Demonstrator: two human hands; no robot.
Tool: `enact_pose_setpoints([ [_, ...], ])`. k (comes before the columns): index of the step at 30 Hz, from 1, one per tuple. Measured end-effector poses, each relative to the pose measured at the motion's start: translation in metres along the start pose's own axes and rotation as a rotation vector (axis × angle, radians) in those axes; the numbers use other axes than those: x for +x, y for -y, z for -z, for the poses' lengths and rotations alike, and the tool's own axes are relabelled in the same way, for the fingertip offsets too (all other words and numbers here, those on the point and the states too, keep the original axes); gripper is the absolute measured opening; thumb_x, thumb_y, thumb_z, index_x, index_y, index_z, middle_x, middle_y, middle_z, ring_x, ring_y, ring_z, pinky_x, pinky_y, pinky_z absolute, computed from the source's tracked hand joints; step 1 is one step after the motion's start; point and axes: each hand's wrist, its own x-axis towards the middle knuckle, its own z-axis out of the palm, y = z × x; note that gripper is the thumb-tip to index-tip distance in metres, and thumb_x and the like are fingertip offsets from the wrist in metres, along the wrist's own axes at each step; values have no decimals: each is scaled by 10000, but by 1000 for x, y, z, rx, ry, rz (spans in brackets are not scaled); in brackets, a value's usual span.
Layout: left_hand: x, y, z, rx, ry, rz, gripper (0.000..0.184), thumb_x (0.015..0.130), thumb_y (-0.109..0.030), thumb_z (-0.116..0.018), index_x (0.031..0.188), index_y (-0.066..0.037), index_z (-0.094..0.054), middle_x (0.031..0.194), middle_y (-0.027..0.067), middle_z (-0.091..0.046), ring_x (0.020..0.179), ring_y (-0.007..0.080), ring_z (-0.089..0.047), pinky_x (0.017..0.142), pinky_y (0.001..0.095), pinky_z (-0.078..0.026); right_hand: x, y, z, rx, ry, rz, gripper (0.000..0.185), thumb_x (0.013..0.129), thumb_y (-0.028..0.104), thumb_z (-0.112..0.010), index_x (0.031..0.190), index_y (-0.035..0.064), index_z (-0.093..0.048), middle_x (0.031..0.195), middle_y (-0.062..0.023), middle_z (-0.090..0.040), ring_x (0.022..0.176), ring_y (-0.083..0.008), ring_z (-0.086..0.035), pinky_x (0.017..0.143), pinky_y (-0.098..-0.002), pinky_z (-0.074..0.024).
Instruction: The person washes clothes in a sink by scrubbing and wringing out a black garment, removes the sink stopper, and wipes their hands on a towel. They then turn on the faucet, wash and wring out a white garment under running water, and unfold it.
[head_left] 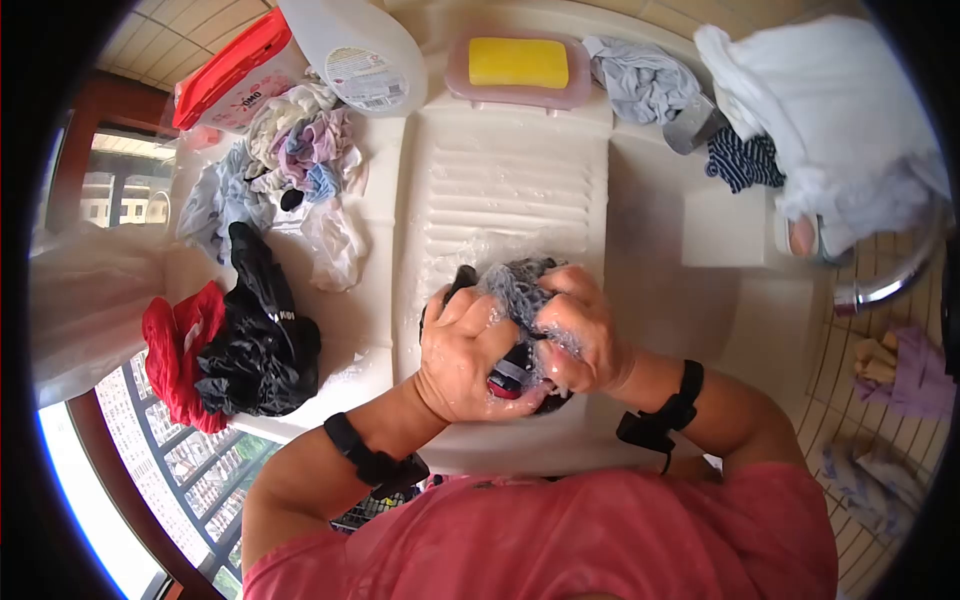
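Note:
A dark, wet garment (pixel 522 283) covered in suds is bunched between my two hands, over the lower part of the ridged washboard (pixel 510 190). My left hand (pixel 460 358) is closed around its left side, fingers curled in. From the other side my right hand (pixel 585 330) grips the cloth, with foam on the knuckles. A small patch of red and grey shows between the hands. The garment's exact kind is hidden by the folds and lather.
Left of the washboard lie a black garment (pixel 262 345), a red garment (pixel 183 345) and pale laundry (pixel 310 140). Behind stand a detergent bottle (pixel 365 65), a red-lidded box (pixel 235 80) and a yellow soap bar (pixel 518 63). The sink basin (pixel 690 330), faucet (pixel 880 285) and white cloth (pixel 830 110) are right.

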Motion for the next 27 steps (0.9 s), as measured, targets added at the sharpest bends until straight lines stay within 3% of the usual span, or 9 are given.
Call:
enact_pose_setpoints([
  [8, 27, 26, 7, -116, 114, 20, 417, 620, -405, -787, 863, -85, -672, 879, 96, -618, 788, 306, -603, 723, 418, -436, 44, -17, 12, 152, 217, -58, 229, 784, 213, -568, 869, 4, -604, 882, -230, -605, 793, -436, -554, 756, -501, -454],
  [13, 34, 40, 1, -243, 70, 83, 367, 701, -361, -728, 868, -40, -669, 835, 162, -637, 760, 394, -624, 666, 456, -468, 67, -32, 14, 94, 244, -5, 178, 792, 164, -559, 860, 5, -599, 795, -195, -612, 746, -423, -564, 723, -497, -451],
  [15, 39, 43, 4, -294, 85, 134, 366, 801, -377, -667, 877, -19, -678, 832, 215, -649, 794, 457, -623, 725, 501, -506, 77, -37, 15, -31, 217, 87, 170, 814, 188, -580, 843, 25, -620, 797, -191, -629, 767, -422, -578, 737, -496, -455],
  [17, 42, 38, 8, -299, 89, 218, 369, 894, -321, -592, 940, 41, -647, 855, 282, -630, 821, 502, -596, 762, 495, -488, 81, -46, 12, -130, 169, 45, 167, 842, 211, -597, 812, 50, -632, 771, -190, -639, 771, -427, -597, 733, -502, -464],
  [19, 44, 35, 8, -206, 92, 338, 413, 958, -384, -529, 949, 7, -661, 885, 292, -660, 884, 504, -620, 802, 488, -494, 80, -47, 9, -194, 101, -58, 205, 899, 222, -588, 777, 59, -614, 772, -211, -659, 783, -464, -626, 703, -543, -479],
  [21, 47, 29, 9, -69, 53, 375, 492, 962, -488, -510, 981, -29, -686, 941, 304, -678, 948, 487, -639, 834, 519, -505, 70, -48, 6, -326, 37, -228, 236, 942, 285, -600, 885, 57, -620, 836, -231, -687, 834, -469, -652, 728, -551, -499],
  [23, 44, 11, 24, 43, 177, 548, 737, 923, -686, -532, 1299, -55, -588, 1128, 310, -674, 1126, 451, -632, 977, 481, -485, 59, -30, 7, -274, -71, -314, 339, 972, 374, -612, 992, 37, -587, 880, -246, -702, 870, -475, -668, 762, -541, -525],
  [25, 17, -2, 39, 33, 215, 482, 942, 828, -743, -640, 1467, -72, -469, 1306, 287, -616, 1268, 430, -571, 1082, 467, -436, 44, -10, 22, -265, 29, -413, 615, 937, 525, -669, 1158, -41, -580, 1026, -293, -693, 980, -459, -679, 859, -476, -548],
  [27, -19, -11, 57, 46, 208, 284, 1143, 702, -603, -851, 1582, -127, -297, 1356, 274, -584, 1296, 427, -550, 1110, 469, -424, 27, -2, 40, -189, 150, -435, 659, 875, 534, -748, 1153, -50, -620, 1118, -302, -679, 1054, -430, -674, 905, -449, -532],
])
